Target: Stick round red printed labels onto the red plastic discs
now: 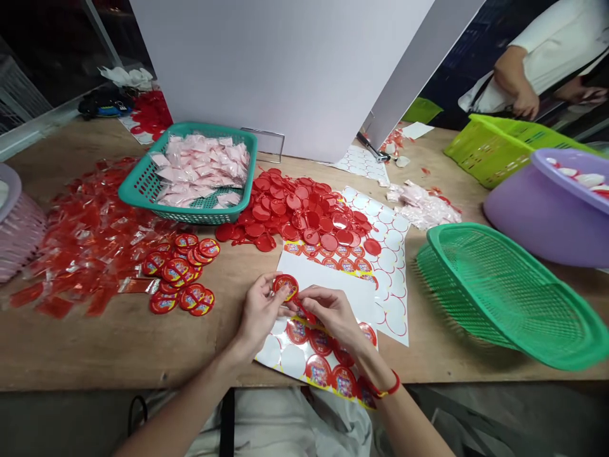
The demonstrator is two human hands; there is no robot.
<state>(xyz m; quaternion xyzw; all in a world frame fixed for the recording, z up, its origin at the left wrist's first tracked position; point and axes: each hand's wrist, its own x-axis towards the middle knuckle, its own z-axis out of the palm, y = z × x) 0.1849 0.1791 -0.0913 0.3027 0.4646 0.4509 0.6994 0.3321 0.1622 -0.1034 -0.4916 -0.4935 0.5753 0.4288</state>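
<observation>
**A:** Where does the red plastic paddle [286, 287] sit?

**B:** Between the 2 hands, above a sheet of printed stickers [304, 358]. It seems held clear of the sheet, though I can't be sure. Its round head lies up and to the left, and its short stem [304, 311] runs down and to the right, so the long axis sits on a diagonal.

**A:** Which hand is nearer to it?

**B:** Both are at it. The left hand [259, 311] is at the head, with its fingers closed on the rim. The right hand [333, 314] is on the stem side, its fingers [316, 296] curled in toward the stem. The stem is partly hidden, so I can't tell whether they pinch it.

**A:** How does the paddle look?

**B:** Glossy red, with a red and yellow printed label on its face, partly covered by fingers.

**A:** What's around it?

**B:** A heap of labelled paddles [181, 273] lies to the left of the hands. Bare red paddles [295, 209] are piled ahead, beside a teal basket [209, 219] of pink packets [200, 168]. At the top right, a co-worker's hand [526, 101] hangs near a lime-green basket [490, 149].
</observation>
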